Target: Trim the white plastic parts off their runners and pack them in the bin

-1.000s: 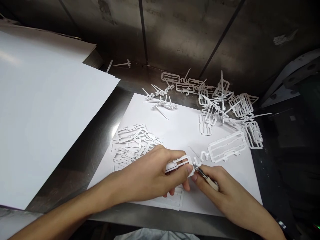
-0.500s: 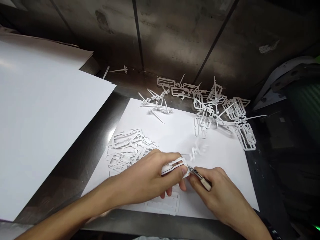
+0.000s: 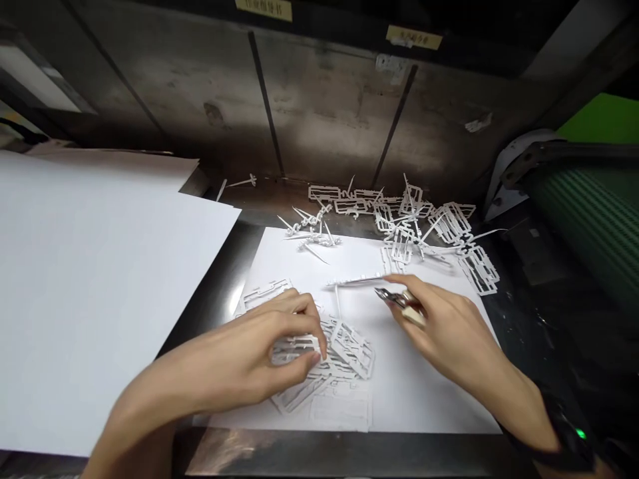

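Observation:
My left hand (image 3: 254, 356) is closed over a pile of flat white plastic frames (image 3: 352, 349), thumb and forefinger pinching the edge of one. The palm hides part of the pile. My right hand (image 3: 449, 326) is wrapped round small nippers (image 3: 394, 297) with cream handle grips, their jaws pointing left. At its forefinger tip is the end of a thin white plastic strip (image 3: 357, 281), perhaps a frame seen edge-on. A narrow white stem (image 3: 338, 303) hangs from that strip toward the pile. All this is over a white sheet (image 3: 424, 392).
Cut white sprues (image 3: 314, 239) lie at the sheet's back edge, with more frames (image 3: 449, 223) behind and to the right. Large white sheets (image 3: 100, 286) cover the left side. A metal wall (image 3: 319, 113) closes the back; a green ribbed belt (image 3: 589, 213) is at right.
My left hand has left the frame it held at the nippers and closed on the pile, which now sits farther right. The right hand has moved up and away with the nippers. The view has tilted up.

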Available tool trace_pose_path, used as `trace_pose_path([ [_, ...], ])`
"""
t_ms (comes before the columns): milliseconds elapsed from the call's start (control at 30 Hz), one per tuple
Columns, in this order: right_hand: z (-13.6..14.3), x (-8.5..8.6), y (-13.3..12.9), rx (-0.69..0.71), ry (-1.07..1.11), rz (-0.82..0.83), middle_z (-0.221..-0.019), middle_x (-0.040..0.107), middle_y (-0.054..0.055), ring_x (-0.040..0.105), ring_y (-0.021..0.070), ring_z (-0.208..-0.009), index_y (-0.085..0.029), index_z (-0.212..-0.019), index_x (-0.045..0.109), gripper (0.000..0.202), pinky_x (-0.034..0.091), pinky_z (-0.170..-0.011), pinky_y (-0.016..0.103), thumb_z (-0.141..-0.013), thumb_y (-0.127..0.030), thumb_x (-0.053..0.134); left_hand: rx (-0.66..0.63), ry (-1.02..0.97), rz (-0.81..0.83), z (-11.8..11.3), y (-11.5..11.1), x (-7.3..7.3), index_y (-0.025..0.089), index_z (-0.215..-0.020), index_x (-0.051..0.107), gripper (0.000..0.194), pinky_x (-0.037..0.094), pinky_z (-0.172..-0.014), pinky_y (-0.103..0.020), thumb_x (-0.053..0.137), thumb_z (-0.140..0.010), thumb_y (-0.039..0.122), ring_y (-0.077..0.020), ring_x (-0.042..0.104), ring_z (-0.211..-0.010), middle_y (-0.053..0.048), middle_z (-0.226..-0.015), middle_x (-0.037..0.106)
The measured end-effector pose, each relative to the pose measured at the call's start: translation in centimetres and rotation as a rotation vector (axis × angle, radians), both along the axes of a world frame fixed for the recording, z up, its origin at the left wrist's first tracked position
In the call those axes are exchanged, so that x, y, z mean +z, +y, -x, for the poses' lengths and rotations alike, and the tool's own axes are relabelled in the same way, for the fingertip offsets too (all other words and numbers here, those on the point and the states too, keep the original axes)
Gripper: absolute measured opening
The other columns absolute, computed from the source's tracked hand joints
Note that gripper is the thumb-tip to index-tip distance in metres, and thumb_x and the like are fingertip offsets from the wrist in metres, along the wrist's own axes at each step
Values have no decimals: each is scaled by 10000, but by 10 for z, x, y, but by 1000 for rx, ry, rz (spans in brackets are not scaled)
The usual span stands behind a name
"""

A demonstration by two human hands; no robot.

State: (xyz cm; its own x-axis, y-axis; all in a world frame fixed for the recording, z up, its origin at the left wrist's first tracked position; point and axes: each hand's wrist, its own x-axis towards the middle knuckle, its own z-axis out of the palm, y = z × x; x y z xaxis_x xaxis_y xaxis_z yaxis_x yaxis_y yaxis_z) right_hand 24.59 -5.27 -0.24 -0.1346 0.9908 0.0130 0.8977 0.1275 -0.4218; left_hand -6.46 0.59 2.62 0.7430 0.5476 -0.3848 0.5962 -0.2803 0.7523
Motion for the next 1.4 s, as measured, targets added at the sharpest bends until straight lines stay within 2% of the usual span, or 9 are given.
trace_pose_path([
  [67, 7, -12, 18, 71, -158, -108, -1013, 822, 66, 753, 298, -858, -205, -1487, 668, 557, 479, -675, 358, -944, -124, 763, 24, 48, -45, 1, -2, -5, 313, -1084, 752, 294, 481, -1013, -336, 599, -1097, 564, -264, 646, -1162, -21, -1166, 672],
  [233, 14, -29, 44, 157, -229, -190, -995, 830, 63, 748, 288, -850, -212, -1066, 768, 286, 463, -696, 351, -877, 1, 739, 143, -44, -137, -5, -4, -6, 362, -1305, 691, 365, 485, -1059, -377, 583, -1102, 645, -273, 607, -1276, -7, -1355, 629],
  [500, 2, -13, 37, -80, -138, -562, -959, 789, 93, 706, 287, -856, -177, -1084, 736, 141, 466, -774, 382, -1007, -122, 633, 645, -343, -470, -33, -6, -15, 239, -1425, 599, 312, 535, -1095, -409, 442, -1155, 229, -238, 649, -1214, -74, -1437, 625],
  [767, 9, -18, 34, -93, 19, -511, -858, 748, 56, 662, 239, -750, -199, -1052, 721, 112, 443, -696, 347, -1061, -214, 611, 481, -306, -372, -38, -5, -31, 205, -1609, 486, 547, 380, -1322, -505, 399, -1078, 110, -283, 485, -1574, -129, -1687, 520],
  [900, 15, -15, 24, 36, 129, -332, -832, 740, 0, 642, 179, -662, -227, -975, 688, 112, 433, -572, 286, -1079, -248, 649, 407, -240, -269, -25, 3, -25, 227, -1494, 636, 495, 552, -1079, -452, 403, -1071, 119, -299, 726, -1281, -79, -1350, 797],
  [1000, 20, -13, 14, 74, 195, -304, -859, 742, -5, 642, 165, -680, -227, -1007, 695, 95, 467, -594, 271, -1089, -242, 649, 445, -218, -246, -19, 9, -20, 214, -1259, 756, 397, 554, -947, -407, 402, -1089, 155, -294, 768, -1104, -61, -1148, 839],
  [1233, 20, -19, 10, -93, 255, -470, -803, 707, 58, 603, 241, -736, -184, -1056, 756, 150, 421, -733, 377, -1067, -276, 639, 443, -265, -143, -23, 8, -18, 221, -1299, 759, 351, 563, -991, -373, 456, -1128, 270, -297, 757, -1195, -77, -1273, 821],
  [1300, 21, -18, 9, -110, 288, -439, -832, 724, 58, 618, 238, -740, -199, -1046, 743, 156, 432, -718, 368, -1079, -311, 639, 396, -267, -87, -23, 5, -17, 233, -1304, 780, 339, 566, -1014, -390, 504, -1135, 335, -312, 758, -1203, -78, -1260, 831],
  [1400, 25, -9, 6, -124, 486, -195, -819, 702, 19, 631, 203, -722, -219, -1053, 719, 236, 467, -658, 313, -1125, -424, 628, 426, -271, -69, -24, 0, -12, 264, -1510, 672, 439, 504, -1169, -464, 509, -1154, 463, -340, 648, -1419, -104, -1536, 708],
])
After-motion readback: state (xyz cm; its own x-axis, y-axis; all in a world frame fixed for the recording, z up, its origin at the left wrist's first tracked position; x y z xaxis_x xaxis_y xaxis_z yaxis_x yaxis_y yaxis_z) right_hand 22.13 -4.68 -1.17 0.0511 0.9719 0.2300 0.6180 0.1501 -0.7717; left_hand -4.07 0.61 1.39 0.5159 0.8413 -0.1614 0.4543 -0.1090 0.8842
